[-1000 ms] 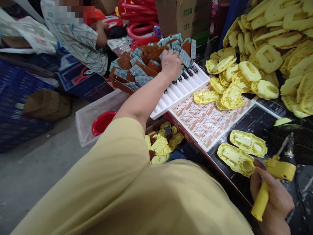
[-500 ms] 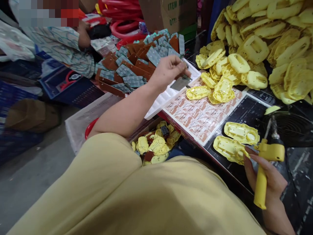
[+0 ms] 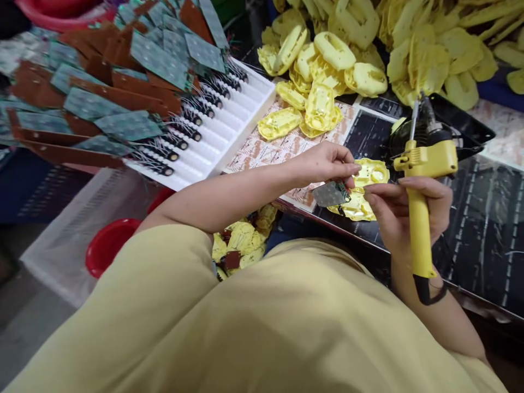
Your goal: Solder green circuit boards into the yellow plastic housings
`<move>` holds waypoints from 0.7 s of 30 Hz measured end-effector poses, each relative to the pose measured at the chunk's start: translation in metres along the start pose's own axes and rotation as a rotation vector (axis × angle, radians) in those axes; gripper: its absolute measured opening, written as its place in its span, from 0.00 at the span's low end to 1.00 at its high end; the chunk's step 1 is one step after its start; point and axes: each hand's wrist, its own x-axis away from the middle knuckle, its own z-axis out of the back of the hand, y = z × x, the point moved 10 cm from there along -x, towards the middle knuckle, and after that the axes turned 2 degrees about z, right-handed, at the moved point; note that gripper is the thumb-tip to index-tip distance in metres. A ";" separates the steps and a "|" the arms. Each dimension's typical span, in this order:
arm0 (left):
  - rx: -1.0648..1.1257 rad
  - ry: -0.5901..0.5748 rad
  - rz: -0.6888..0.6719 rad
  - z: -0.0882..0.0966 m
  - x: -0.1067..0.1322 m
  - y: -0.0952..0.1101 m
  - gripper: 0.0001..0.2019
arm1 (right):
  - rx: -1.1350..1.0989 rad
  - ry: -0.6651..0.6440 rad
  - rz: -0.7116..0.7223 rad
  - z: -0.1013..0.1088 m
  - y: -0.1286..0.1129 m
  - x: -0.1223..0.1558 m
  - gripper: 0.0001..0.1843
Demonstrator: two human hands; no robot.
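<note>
My left hand [image 3: 327,165] pinches a small circuit board [image 3: 329,194], which hangs below the fingers over the table's near edge. Just behind it, two yellow plastic shell halves [image 3: 374,170] lie with their hollow sides up, partly covered by the hand and board. My right hand [image 3: 421,210] is closed around the handle of a yellow soldering gun [image 3: 428,159], whose metal tip points up and away from me. The right thumb and forefinger reach toward the board, close to it; whether they hold a wire, I cannot make out.
To the left, a white ridged tray [image 3: 216,136] carries a row of small black wired parts, with stacked circuit boards [image 3: 159,60] over its far side. Yellow shells [image 3: 321,106] pile up at the back. A red bowl [image 3: 110,245] and a bin of yellow parts [image 3: 241,240] sit below table level.
My left hand has come from the white tray to the front of the two shells, carrying the board. My right hand has raised the soldering gun off the shells. The view has swung right.
</note>
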 end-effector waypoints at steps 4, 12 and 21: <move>-0.069 -0.157 -0.020 -0.017 -0.005 0.004 0.14 | 0.183 0.031 0.071 0.012 0.000 0.002 0.20; -0.443 -0.231 -0.188 -0.030 -0.008 0.012 0.04 | 0.500 -0.034 0.336 0.016 -0.012 0.006 0.17; -1.129 -0.058 -0.305 -0.035 -0.011 -0.007 0.10 | 0.610 -0.495 0.366 0.022 0.013 0.043 0.23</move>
